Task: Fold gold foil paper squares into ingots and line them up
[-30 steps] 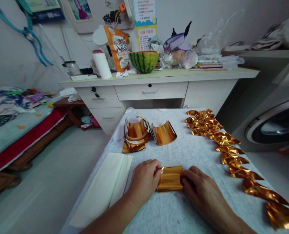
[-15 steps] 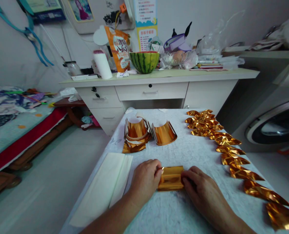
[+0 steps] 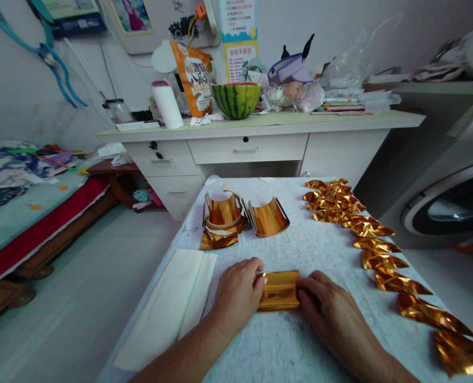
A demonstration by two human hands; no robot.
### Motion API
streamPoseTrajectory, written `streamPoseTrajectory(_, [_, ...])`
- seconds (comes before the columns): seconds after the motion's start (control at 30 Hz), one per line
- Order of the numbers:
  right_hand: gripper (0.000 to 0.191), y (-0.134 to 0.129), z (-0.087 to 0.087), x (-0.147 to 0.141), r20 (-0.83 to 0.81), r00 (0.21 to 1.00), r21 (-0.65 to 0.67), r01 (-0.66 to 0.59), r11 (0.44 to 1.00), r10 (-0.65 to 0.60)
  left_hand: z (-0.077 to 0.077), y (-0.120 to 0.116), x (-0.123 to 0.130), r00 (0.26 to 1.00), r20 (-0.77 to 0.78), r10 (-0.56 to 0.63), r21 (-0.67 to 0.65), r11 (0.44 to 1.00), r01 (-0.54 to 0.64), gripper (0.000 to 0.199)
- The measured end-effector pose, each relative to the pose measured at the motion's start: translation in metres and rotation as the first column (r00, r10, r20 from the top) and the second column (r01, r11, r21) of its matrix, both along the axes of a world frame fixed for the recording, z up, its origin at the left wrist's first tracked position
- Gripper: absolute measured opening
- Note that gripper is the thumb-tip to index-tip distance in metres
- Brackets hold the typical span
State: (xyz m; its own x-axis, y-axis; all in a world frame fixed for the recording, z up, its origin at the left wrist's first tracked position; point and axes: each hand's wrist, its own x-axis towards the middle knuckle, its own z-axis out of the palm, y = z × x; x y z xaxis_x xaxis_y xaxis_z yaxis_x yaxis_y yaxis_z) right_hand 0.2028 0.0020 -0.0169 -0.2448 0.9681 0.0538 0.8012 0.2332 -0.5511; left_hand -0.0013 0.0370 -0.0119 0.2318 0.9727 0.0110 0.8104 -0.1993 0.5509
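A small sheet of shiny gold foil paper (image 3: pixel 280 291), creased lengthwise with its edges curling up, lies at the near middle of the cloth-covered table. My left hand (image 3: pixel 240 287) pinches its left end between thumb and fingers. At the right end, my right hand (image 3: pixel 327 302) grips the sheet the same way; some of its fingertips are hidden beneath the hand. Beyond them stand a curved stack of gold foil sheets (image 3: pixel 223 213) and a second curved stack (image 3: pixel 268 217). Several folded gold foil ingot shapes (image 3: pixel 380 260) form a line along the table's right side.
Folded white paper (image 3: pixel 164 303) lies at the table's left edge. Behind stands a white desk (image 3: pixel 246 151) bearing a halved watermelon (image 3: pixel 236 101), an orange pouch (image 3: pixel 196 80) and a white roll (image 3: pixel 168 108). A bed (image 3: pixel 40 223) is left, a washing machine (image 3: pixel 455 207) right.
Almost nothing differs. Both hands keep hold of the gold foil paper in the same place; the view has shifted very slightly.
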Motion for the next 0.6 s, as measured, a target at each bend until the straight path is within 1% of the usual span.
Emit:
streamPoseTrajectory(0.07, [0.03,-0.0001,0.0014,-0.0003,0.004,1.0,-0.008,-0.004,1.0,0.004,0.0005,-0.0002,0.0004,1.0,0.011,0.016,0.012,1.0,-0.016,0.018])
streamPoseTrajectory(0.13, [0.03,-0.0002,0.0027,-0.0006,0.001,1.0,-0.011,-0.008,1.0,0.008,0.0008,-0.0004,0.0004,1.0,0.021,0.021,0.018,1.0,-0.021,0.02])
streamPoseTrajectory(0.33, [0.031,-0.0001,0.0037,-0.0007,0.004,1.0,-0.035,-0.002,0.999,0.002,0.0007,-0.0012,-0.0008,0.999,0.034,0.013,0.019,1.0,-0.013,0.015])
streamPoseTrajectory(0.6, [0.03,0.0001,0.0035,-0.0004,0.002,1.0,-0.032,-0.008,0.999,0.008,-0.0022,0.0007,-0.0013,0.998,0.064,0.005,0.015,1.0,-0.006,0.014])
